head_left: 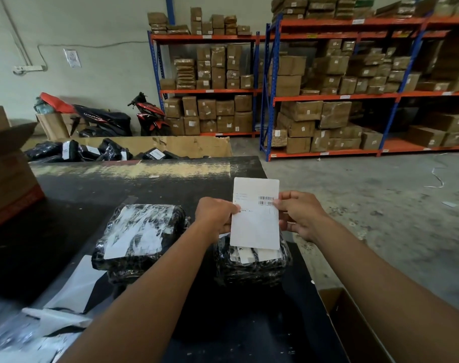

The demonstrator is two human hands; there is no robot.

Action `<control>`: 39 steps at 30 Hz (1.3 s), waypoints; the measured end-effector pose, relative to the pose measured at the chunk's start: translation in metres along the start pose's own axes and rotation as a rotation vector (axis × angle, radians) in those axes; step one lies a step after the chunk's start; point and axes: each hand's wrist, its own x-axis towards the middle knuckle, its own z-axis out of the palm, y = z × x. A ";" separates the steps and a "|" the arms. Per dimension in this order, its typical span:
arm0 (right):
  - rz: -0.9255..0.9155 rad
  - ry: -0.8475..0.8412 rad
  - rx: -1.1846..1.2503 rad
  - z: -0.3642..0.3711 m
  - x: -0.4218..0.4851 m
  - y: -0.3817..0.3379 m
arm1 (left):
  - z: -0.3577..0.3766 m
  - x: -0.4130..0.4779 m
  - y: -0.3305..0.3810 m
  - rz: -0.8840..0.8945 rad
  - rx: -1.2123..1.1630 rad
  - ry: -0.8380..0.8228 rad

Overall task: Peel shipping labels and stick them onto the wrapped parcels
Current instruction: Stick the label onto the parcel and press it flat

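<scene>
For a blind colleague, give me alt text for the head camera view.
A left hand and right hand pinch the side edges of a white shipping label, held above a black wrapped parcel on a dark table. A second parcel lies to its left; shelves of brown boxes stand behind.

Arms outstretched; left hand (214,215) and right hand (300,216) each pinch the label (257,226)

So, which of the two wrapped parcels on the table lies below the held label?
The right-hand parcel, partly hidden by the label; the other parcel lies to its left.
</scene>
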 end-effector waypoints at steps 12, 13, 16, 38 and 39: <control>0.028 0.102 -0.108 0.012 0.023 0.013 | -0.009 0.018 -0.012 -0.056 0.115 0.036; 0.031 0.104 -0.114 0.012 0.025 0.015 | -0.010 0.019 -0.014 -0.055 0.122 0.042; 0.036 0.122 -0.120 0.014 0.028 0.023 | -0.010 0.021 -0.016 -0.054 0.136 0.064; -0.050 0.259 -0.421 0.019 0.016 0.032 | -0.004 0.017 -0.035 0.108 0.454 0.232; -0.061 0.268 -0.447 0.020 0.015 0.031 | -0.004 0.016 -0.033 0.114 0.473 0.230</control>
